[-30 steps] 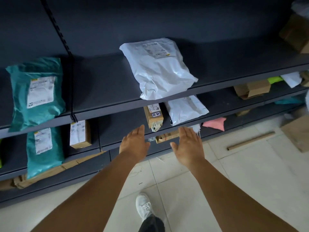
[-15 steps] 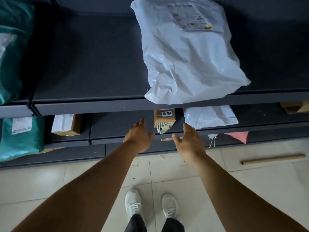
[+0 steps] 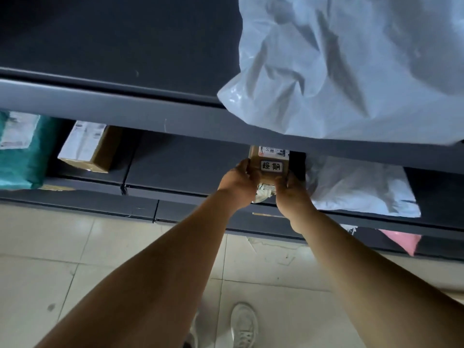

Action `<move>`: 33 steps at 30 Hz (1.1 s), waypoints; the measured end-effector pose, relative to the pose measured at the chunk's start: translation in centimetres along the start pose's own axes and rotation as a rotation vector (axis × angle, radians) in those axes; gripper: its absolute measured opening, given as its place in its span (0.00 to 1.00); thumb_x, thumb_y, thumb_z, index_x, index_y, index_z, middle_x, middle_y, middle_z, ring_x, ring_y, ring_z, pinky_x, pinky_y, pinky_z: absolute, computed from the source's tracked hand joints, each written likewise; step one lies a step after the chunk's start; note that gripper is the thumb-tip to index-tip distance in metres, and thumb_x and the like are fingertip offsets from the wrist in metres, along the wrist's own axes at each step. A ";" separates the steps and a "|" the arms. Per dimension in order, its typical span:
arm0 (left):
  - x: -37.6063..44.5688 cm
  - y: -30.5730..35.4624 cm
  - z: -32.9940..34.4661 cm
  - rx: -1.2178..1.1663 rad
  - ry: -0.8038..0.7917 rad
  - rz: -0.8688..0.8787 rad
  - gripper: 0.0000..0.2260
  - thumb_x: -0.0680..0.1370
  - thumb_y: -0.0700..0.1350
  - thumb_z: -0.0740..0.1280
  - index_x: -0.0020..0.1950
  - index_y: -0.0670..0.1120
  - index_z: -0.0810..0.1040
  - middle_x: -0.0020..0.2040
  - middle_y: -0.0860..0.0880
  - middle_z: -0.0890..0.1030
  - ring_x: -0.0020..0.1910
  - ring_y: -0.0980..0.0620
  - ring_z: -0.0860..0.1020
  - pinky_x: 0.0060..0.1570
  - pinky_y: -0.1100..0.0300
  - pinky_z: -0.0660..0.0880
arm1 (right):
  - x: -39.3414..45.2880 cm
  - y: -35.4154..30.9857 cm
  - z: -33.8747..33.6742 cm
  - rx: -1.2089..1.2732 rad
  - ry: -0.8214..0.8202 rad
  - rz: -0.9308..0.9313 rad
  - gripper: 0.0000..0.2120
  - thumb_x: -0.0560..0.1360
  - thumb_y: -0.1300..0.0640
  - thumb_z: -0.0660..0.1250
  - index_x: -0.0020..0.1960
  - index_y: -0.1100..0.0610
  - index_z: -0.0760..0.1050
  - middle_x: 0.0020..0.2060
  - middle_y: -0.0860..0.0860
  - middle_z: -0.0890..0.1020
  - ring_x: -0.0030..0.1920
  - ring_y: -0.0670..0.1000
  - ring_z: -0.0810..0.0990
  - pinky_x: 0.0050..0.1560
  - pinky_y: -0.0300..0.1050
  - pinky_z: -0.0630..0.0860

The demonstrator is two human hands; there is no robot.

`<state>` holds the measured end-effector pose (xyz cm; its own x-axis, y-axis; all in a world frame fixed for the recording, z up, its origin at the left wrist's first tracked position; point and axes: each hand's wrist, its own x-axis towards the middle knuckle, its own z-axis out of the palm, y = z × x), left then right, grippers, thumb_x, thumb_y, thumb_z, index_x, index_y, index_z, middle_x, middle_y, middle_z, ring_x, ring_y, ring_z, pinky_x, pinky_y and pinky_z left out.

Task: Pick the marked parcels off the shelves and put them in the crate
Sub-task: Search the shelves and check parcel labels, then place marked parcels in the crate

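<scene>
Hemmed above the two-handed grip on the small brown box (image 3: pixel 270 165) by the upper shelf's front lip (image 3: pixel 175 119), crowded right by a white poly bag (image 3: pixel 356 187), open shelf to the left.

A large white plastic mailer bag (image 3: pixel 351 66) lay on the upper dark shelf (image 3: pixel 113 104), and its wrinkled lower edge hung over the front lip of that shelf. On the shelf below, at the left, stood a teal mailer bag (image 3: pixel 22 156) with a white label, and just beside it a cardboard box (image 3: pixel 88 149) with a white label on top, turned at an angle. Further right on the same level lay another white mailer bag (image 3: pixel 361 187). A pink bag (image 3: pixel 404 242) showed at the lowest shelf. The floor (image 3: pixel 62 259) was of pale tiles, and a white sneaker (image 3: pixel 244 325) stood on it.
</scene>
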<state>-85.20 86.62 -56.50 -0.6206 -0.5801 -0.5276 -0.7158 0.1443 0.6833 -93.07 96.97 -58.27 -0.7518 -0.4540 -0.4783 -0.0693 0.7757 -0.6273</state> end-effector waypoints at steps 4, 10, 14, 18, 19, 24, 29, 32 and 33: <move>-2.1 -0.5 0.3 -0.128 0.077 -0.071 0.14 0.81 0.48 0.58 0.66 0.49 0.71 0.55 0.47 0.80 0.47 0.46 0.78 0.41 0.59 0.73 | -1.4 0.6 0.6 0.026 -0.020 -0.007 0.20 0.82 0.55 0.52 0.73 0.54 0.64 0.67 0.59 0.72 0.62 0.60 0.73 0.61 0.49 0.70; -7.0 -1.4 -0.3 -0.406 0.186 -0.192 0.12 0.81 0.49 0.61 0.64 0.50 0.72 0.53 0.52 0.79 0.41 0.56 0.76 0.25 0.71 0.70 | -5.4 -0.7 0.5 0.128 -0.135 0.021 0.18 0.82 0.54 0.53 0.71 0.51 0.68 0.61 0.52 0.75 0.57 0.55 0.75 0.55 0.45 0.70; -10.6 -2.7 -1.4 -0.508 0.182 -0.234 0.16 0.81 0.46 0.59 0.68 0.54 0.71 0.60 0.52 0.77 0.49 0.53 0.79 0.24 0.74 0.70 | -9.1 -2.4 0.4 0.157 -0.211 -0.024 0.16 0.81 0.56 0.55 0.67 0.50 0.71 0.58 0.52 0.77 0.48 0.50 0.74 0.47 0.42 0.68; -14.6 -3.9 -3.8 -0.564 0.276 -0.286 0.18 0.81 0.48 0.59 0.71 0.55 0.68 0.63 0.50 0.74 0.52 0.52 0.79 0.26 0.73 0.71 | -12.5 -5.0 1.1 0.095 -0.306 -0.055 0.15 0.81 0.54 0.54 0.66 0.49 0.70 0.58 0.52 0.75 0.45 0.47 0.73 0.44 0.44 0.68; -15.9 -4.1 -4.7 -0.578 0.308 -0.298 0.18 0.81 0.48 0.59 0.72 0.54 0.68 0.63 0.50 0.73 0.51 0.53 0.78 0.25 0.74 0.70 | -13.4 -5.7 1.4 0.075 -0.326 -0.073 0.16 0.81 0.53 0.54 0.67 0.48 0.69 0.59 0.52 0.75 0.47 0.49 0.73 0.46 0.45 0.68; -22.0 -6.0 -8.6 -0.646 0.448 -0.311 0.16 0.82 0.45 0.59 0.70 0.55 0.69 0.59 0.57 0.76 0.39 0.62 0.75 0.29 0.69 0.72 | -18.3 -9.8 4.2 0.037 -0.383 -0.161 0.14 0.81 0.52 0.54 0.64 0.49 0.70 0.54 0.48 0.75 0.49 0.49 0.72 0.47 0.45 0.68; -28.5 -9.0 -12.8 -0.775 0.635 -0.290 0.15 0.81 0.42 0.59 0.66 0.55 0.72 0.49 0.59 0.79 0.40 0.60 0.76 0.35 0.64 0.73 | -24.5 -14.0 8.1 0.026 -0.432 -0.297 0.13 0.79 0.54 0.55 0.62 0.50 0.71 0.55 0.51 0.79 0.48 0.52 0.76 0.46 0.45 0.71; -32.9 -11.0 -15.7 -0.808 0.742 -0.280 0.16 0.81 0.40 0.58 0.66 0.55 0.71 0.45 0.60 0.77 0.37 0.62 0.74 0.30 0.70 0.71 | -28.8 -16.8 10.7 -0.043 -0.509 -0.412 0.19 0.80 0.54 0.54 0.70 0.48 0.66 0.60 0.51 0.78 0.54 0.53 0.76 0.50 0.47 0.73; -34.4 -11.8 -16.8 -0.823 0.779 -0.275 0.16 0.81 0.39 0.57 0.66 0.53 0.71 0.46 0.59 0.78 0.38 0.62 0.75 0.31 0.70 0.71 | -30.4 -17.8 11.7 -0.056 -0.534 -0.448 0.21 0.80 0.54 0.53 0.72 0.48 0.64 0.62 0.50 0.77 0.56 0.53 0.76 0.52 0.47 0.73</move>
<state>-50.04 91.44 -37.93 0.0929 -0.8874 -0.4515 -0.1941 -0.4609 0.8660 -61.31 91.84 -39.78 -0.2191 -0.8775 -0.4267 -0.3419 0.4786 -0.8087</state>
